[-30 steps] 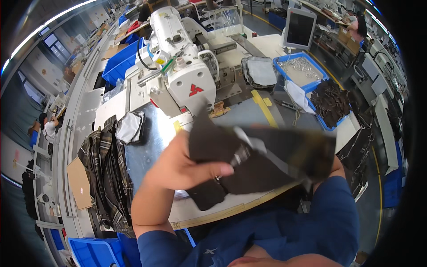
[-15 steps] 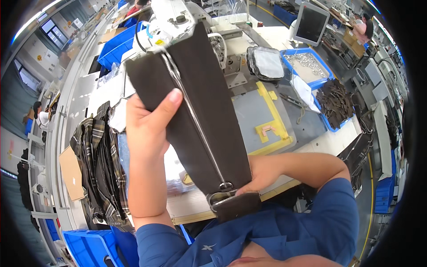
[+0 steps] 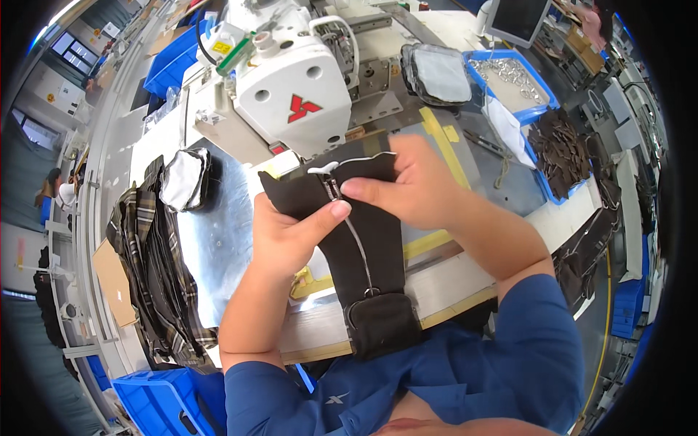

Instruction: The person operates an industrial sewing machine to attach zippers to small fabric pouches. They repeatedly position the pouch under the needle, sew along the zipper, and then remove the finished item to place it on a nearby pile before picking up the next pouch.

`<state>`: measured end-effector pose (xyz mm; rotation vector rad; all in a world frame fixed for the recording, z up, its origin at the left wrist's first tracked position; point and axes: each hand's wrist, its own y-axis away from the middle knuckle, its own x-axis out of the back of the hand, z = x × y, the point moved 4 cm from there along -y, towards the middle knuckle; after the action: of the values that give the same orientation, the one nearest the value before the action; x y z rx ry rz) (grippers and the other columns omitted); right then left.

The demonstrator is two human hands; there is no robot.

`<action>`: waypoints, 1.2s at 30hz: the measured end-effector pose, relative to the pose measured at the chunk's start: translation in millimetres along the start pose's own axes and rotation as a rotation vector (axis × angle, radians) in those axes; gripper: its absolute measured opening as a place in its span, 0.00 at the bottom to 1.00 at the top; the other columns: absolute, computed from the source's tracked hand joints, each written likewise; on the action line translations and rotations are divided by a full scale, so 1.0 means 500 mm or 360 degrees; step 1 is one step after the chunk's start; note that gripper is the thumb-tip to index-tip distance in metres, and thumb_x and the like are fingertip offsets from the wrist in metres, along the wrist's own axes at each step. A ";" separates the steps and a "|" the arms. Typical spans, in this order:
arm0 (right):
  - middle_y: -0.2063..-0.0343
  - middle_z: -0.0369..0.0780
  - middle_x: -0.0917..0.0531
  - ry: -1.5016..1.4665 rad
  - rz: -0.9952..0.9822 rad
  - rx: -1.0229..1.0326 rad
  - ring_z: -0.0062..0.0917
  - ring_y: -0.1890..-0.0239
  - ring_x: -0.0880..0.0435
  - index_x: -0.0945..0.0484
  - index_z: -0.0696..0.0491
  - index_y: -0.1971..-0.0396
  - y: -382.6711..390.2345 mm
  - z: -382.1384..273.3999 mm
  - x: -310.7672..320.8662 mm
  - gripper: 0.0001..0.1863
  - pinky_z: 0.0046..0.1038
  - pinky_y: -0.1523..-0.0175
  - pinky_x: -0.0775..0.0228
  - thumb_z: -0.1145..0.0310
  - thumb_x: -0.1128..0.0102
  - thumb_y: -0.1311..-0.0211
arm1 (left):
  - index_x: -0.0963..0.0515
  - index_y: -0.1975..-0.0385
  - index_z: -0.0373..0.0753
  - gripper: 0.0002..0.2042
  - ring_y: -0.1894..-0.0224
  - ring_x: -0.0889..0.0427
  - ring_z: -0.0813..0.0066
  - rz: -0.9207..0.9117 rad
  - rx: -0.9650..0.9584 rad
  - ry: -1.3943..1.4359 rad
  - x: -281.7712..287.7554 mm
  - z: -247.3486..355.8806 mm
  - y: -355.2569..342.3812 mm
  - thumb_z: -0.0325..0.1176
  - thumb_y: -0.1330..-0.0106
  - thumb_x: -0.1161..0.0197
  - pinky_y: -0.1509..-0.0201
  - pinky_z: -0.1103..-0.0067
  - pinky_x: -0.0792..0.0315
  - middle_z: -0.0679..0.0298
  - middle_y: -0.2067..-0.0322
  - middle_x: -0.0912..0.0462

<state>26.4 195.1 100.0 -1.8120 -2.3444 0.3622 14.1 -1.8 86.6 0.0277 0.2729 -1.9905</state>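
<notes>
Both hands hold up a long dark fabric piece (image 3: 375, 240) with a silver zipper down its middle. My left hand (image 3: 280, 232) grips its far left part, thumb on top beside the zipper. My right hand (image 3: 418, 185) pinches the far right part, thumb near the zipper's end. At the far edge the fabric is bent, and a strip of pale edge shows. Toward my body, a small dark pouch (image 3: 384, 325) hangs from the near end, below a metal ring (image 3: 371, 292). Just beyond the hands stands a white sewing machine head (image 3: 291, 102).
Dark and plaid fabric pieces (image 3: 156, 261) lie at the left beside a stack of pale-topped pads (image 3: 185, 178). Another pad stack (image 3: 436, 73) sits at the far right, near blue trays of metal rings (image 3: 512, 80) and brown strips (image 3: 560, 152). A blue bin (image 3: 167, 400) stands lower left.
The fabric piece has come down from in front of the machine, its far end now nearer me. My right hand has moved from the pouch end to the far end, beside my left hand.
</notes>
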 end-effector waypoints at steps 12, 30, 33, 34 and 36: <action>0.56 0.40 0.09 0.0202 -0.0489 0.0201 0.24 0.55 0.12 0.13 0.57 0.47 0.018 -0.059 0.037 0.28 0.28 0.47 0.22 0.62 0.15 0.46 | 0.11 0.53 0.31 0.14 0.57 0.09 0.70 -0.0156 -0.0262 -0.0425 -0.023 0.023 0.032 0.22 0.38 0.20 0.49 0.74 0.17 0.56 0.56 0.07; 0.46 0.41 0.12 -0.0047 -0.0296 -0.0685 0.23 0.47 0.14 0.23 0.61 0.37 0.044 -0.052 0.022 0.35 0.28 0.41 0.21 0.75 0.17 0.44 | 0.11 0.57 0.38 0.20 0.55 0.14 0.52 -0.0061 -0.1163 -0.1305 -0.034 0.027 0.078 0.32 0.51 0.16 0.52 0.60 0.20 0.58 0.50 0.14; 0.51 0.42 0.13 -0.0060 -0.0263 -0.0425 0.26 0.50 0.15 0.22 0.61 0.40 0.041 -0.046 0.015 0.31 0.30 0.44 0.22 0.73 0.19 0.43 | 0.12 0.53 0.50 0.21 0.51 0.22 0.65 0.0269 -0.1558 -0.1498 -0.044 0.040 0.106 0.32 0.49 0.17 0.47 0.66 0.27 0.70 0.50 0.22; 0.53 0.43 0.13 -0.0015 -0.0263 -0.0356 0.28 0.52 0.15 0.21 0.61 0.42 0.039 -0.045 0.013 0.30 0.31 0.45 0.22 0.72 0.19 0.43 | 0.12 0.52 0.55 0.22 0.49 0.26 0.70 0.0330 -0.1693 -0.1608 -0.051 0.047 0.114 0.32 0.49 0.18 0.45 0.69 0.30 0.74 0.50 0.25; 0.57 0.44 0.14 0.0080 -0.0240 -0.0233 0.31 0.55 0.16 0.20 0.61 0.45 0.042 -0.045 0.017 0.26 0.33 0.48 0.23 0.70 0.20 0.42 | 0.11 0.54 0.60 0.20 0.46 0.27 0.75 -0.0080 -0.1638 -0.2322 -0.083 0.093 0.140 0.32 0.48 0.20 0.42 0.71 0.33 0.79 0.51 0.23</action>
<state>49.7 210.2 115.6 -1.6669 -2.5115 0.1267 99.5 -2.1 125.1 -1.9465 0.2691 -1.2463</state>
